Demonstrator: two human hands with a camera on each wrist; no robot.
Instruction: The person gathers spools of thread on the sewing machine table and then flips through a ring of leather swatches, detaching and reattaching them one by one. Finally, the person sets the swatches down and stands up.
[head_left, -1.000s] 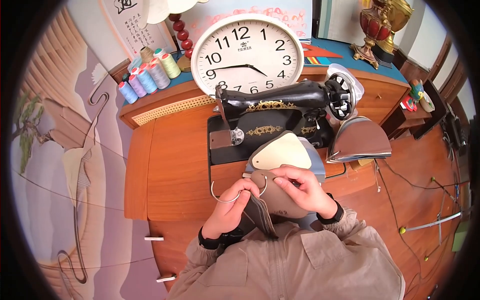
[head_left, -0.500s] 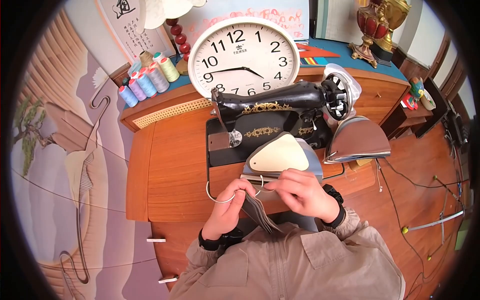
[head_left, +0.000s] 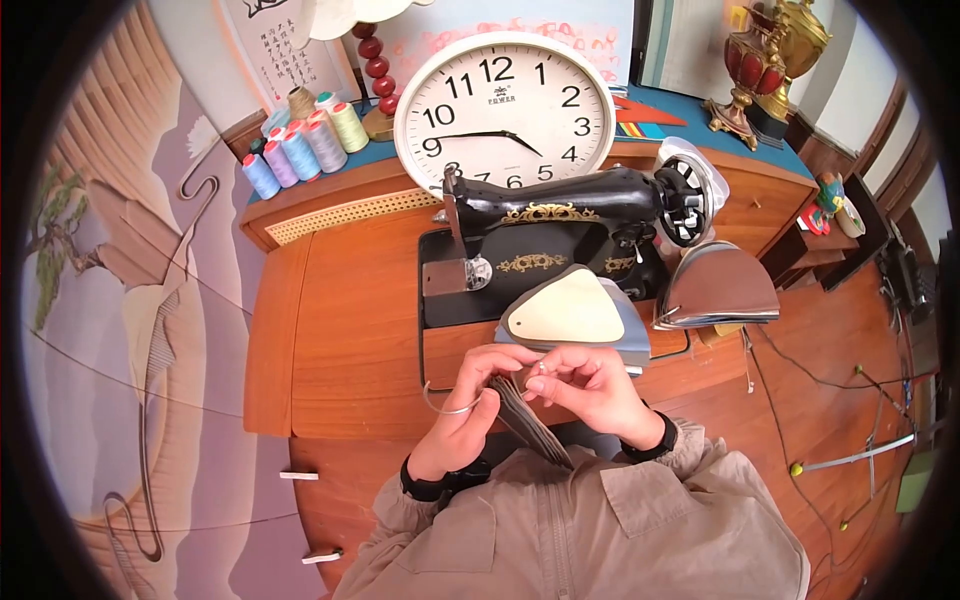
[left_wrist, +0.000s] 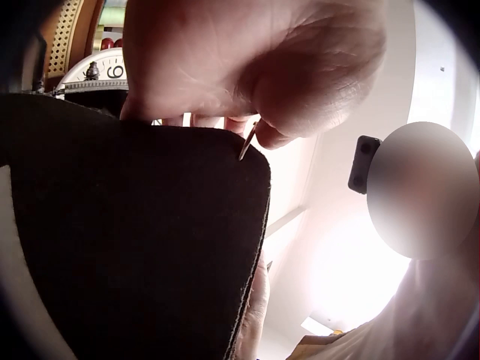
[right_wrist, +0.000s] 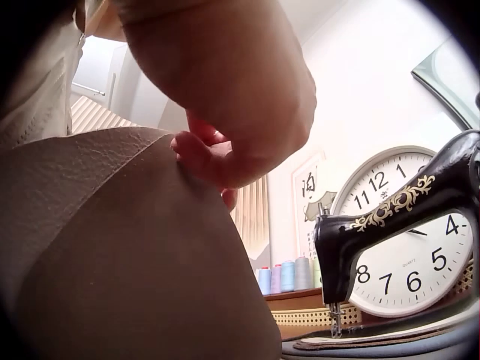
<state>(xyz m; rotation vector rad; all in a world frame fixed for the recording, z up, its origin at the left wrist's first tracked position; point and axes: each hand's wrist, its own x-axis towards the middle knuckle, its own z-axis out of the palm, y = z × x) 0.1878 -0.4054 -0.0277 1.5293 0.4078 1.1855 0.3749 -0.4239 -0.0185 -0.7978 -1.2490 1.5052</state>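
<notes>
Left hand point(head_left: 465, 410), index finger now extended to the fingertips of the right hand point(head_left: 595, 398), the two having stood farther apart half a second ago. Left thumb and fingers pinch dark swatches point(head_left: 527, 428), at six o'clock from the sewing machine point(head_left: 550, 198), metal ring point(head_left: 440, 408) through a corner; right thumb and index pinch ring's end. Tub point(head_left: 718, 190), clear, machine's two o'clock, contents indistinct.

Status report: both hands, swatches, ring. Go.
Left hand grips dark swatches, silvery ring through them. Right hand pinches at ring's end. Cream-topped stack just beyond hands, seemingly not in the way.
</notes>
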